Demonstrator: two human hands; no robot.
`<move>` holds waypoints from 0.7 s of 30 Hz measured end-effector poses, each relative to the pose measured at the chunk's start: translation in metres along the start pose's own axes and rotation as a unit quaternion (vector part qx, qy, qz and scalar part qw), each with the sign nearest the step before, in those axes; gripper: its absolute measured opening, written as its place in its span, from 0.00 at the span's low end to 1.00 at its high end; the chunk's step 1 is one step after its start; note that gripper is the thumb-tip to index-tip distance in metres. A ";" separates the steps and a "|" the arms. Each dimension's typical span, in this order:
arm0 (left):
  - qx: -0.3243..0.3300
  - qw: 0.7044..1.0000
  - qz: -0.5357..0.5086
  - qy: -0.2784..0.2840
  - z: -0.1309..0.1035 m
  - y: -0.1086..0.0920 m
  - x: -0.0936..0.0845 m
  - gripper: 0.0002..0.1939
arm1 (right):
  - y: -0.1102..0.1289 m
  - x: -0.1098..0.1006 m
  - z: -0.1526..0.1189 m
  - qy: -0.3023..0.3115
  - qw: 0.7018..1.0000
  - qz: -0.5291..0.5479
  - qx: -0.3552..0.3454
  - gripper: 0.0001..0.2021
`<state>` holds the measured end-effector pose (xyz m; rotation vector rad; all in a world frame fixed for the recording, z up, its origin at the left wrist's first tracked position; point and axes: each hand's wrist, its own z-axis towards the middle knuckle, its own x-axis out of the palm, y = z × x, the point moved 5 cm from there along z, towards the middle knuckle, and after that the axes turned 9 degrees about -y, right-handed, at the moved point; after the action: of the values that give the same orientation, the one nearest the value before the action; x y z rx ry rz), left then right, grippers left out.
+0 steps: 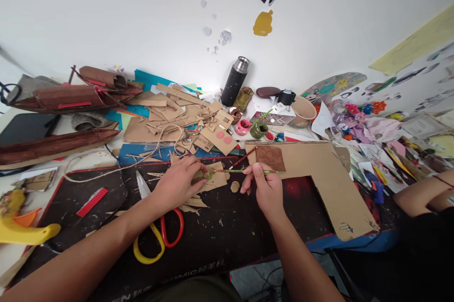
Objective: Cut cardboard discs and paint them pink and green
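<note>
My right hand point(266, 190) is closed around a thin paintbrush point(244, 171) with a green handle. The brush points left, its tip touching or very close to a small green-painted cardboard piece point(209, 173). That small piece is pinched at its left edge by my left hand point(182, 177), whose fingertips are partly hidden. Beneath it lies a plain cardboard offcut point(218, 180). A small round cardboard disc point(234, 186) rests on the dark mat between my hands. Behind them stand an open jar of green paint point(258, 130) and a jar of pink paint point(243, 127).
Red-and-yellow-handled scissors point(149, 244) lie under my left forearm. A yellow glue gun point(31, 233) is at far left. Cardboard scraps point(173, 112) are heaped behind, near a black flask point(234, 82). An L-shaped cardboard sheet point(319, 162) lies right; another person's arm point(422, 193) is beyond.
</note>
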<state>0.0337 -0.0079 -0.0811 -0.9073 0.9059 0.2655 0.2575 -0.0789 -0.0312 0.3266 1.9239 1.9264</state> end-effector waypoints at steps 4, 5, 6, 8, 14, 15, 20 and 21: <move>0.008 1.000 -0.012 -0.012 -0.001 0.002 0.000 0.08 | 0.000 0.000 -0.001 0.004 1.000 0.012 0.006 0.25; 0.011 1.000 -0.017 -0.018 -0.001 0.002 0.000 0.09 | 0.000 0.000 -0.001 0.004 1.000 0.013 0.007 0.25; 0.014 0.999 -0.022 -0.024 -0.001 0.002 0.000 0.11 | 0.001 0.000 -0.001 0.004 1.000 0.014 0.007 0.25; 0.018 0.999 -0.027 -0.032 -0.001 0.002 -0.001 0.15 | 0.002 0.000 -0.001 0.003 1.000 0.016 0.005 0.25; 0.004 0.998 -0.045 -0.038 0.000 -0.001 -0.006 0.13 | 0.007 0.000 0.000 -0.006 1.000 0.020 -0.006 0.26; 0.000 0.998 -0.043 -0.039 0.000 0.000 -0.006 0.13 | 0.007 -0.001 0.000 -0.009 1.000 0.020 -0.008 0.26; -0.017 0.999 -0.002 -0.038 0.000 0.002 0.000 0.14 | 0.004 -0.003 -0.001 -0.012 1.000 0.023 -0.011 0.26; -0.018 0.999 0.006 -0.038 0.000 0.002 0.001 0.14 | 0.004 -0.003 -0.001 -0.012 1.000 0.024 -0.011 0.26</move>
<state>0.0335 -0.0067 -0.0833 -0.9203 0.8391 0.3254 0.2594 -0.0815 -0.0274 0.3926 1.8951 1.9634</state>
